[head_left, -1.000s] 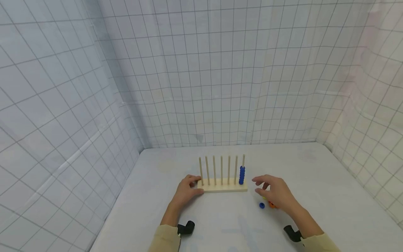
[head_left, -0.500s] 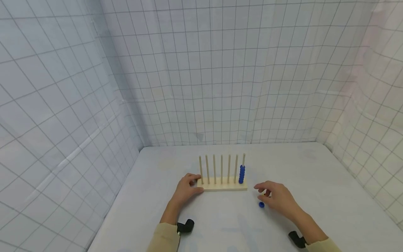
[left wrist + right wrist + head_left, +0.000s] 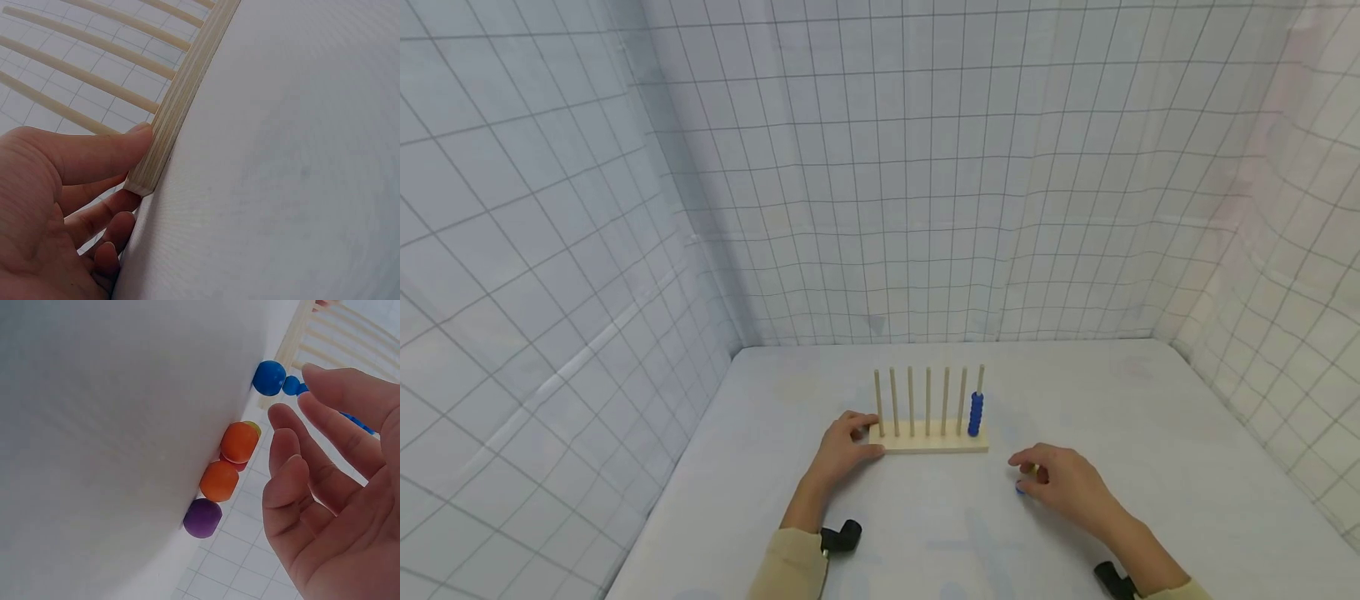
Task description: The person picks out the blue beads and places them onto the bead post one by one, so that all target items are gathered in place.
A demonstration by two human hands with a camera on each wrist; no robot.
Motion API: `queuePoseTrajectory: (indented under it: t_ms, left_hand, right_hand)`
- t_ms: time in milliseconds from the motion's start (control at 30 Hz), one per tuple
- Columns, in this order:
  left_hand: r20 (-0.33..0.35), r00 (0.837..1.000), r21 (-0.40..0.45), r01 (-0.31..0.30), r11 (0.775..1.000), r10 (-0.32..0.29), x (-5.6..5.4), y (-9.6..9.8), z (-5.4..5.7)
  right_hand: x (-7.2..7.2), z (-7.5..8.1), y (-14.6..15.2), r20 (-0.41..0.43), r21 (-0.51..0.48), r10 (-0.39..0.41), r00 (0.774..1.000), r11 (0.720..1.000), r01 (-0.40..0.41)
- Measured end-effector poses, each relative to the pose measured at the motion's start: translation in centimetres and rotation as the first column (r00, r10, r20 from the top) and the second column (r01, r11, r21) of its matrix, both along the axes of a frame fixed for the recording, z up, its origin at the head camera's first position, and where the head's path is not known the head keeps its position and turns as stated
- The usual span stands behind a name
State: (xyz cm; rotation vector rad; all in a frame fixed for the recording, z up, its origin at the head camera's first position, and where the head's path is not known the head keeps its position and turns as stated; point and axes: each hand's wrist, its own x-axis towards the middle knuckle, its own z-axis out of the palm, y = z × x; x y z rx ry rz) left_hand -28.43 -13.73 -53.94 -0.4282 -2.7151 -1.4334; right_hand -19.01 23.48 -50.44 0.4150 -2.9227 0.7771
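Note:
A pegged wooden stand (image 3: 928, 447), an abacus-like base with several upright rods, sits on the table. Blue beads (image 3: 975, 414) are stacked on its rightmost rod; the other rods are bare. My left hand (image 3: 840, 450) grips the stand's left end, thumb on the front edge and fingers behind, as the left wrist view confirms. Low over the table to the right, my right hand (image 3: 1066, 483) is spread around a loose blue bead (image 3: 269, 378). Thumb and fingers look apart from that bead in the right wrist view.
Beside the right hand lie two orange beads (image 3: 240, 442), a purple bead (image 3: 202, 518), a partly hidden red bead (image 3: 234, 465) and a yellow-green bead (image 3: 254, 427). Gridded white curtains (image 3: 940, 208) stand behind and at both sides of the white table (image 3: 820, 379).
My right hand has come down and toward me, from beside the stand to the loose blue bead, covering more of it. The left hand keeps its hold on the stand.

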Motion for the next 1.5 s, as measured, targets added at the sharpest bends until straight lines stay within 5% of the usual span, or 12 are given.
queuePoseTrajectory:
  t_ms: [467, 1500]
  left_hand:
    - [-0.012, 1.000, 0.017, 0.010, 1.000, -0.010, 0.1, -0.1, -0.1]
    - [-0.015, 1.000, 0.018, 0.013, 1.000, -0.013, -0.2, -0.1, -0.3]
  right_hand:
    - [0.4, -0.3, -0.9, 0.113, 0.034, 0.022, 0.993, 0.999, -0.026]
    - [0.1, 0.4, -2.3, 0.072, 0.126, -0.045, 0.996, 0.991, 0.036]
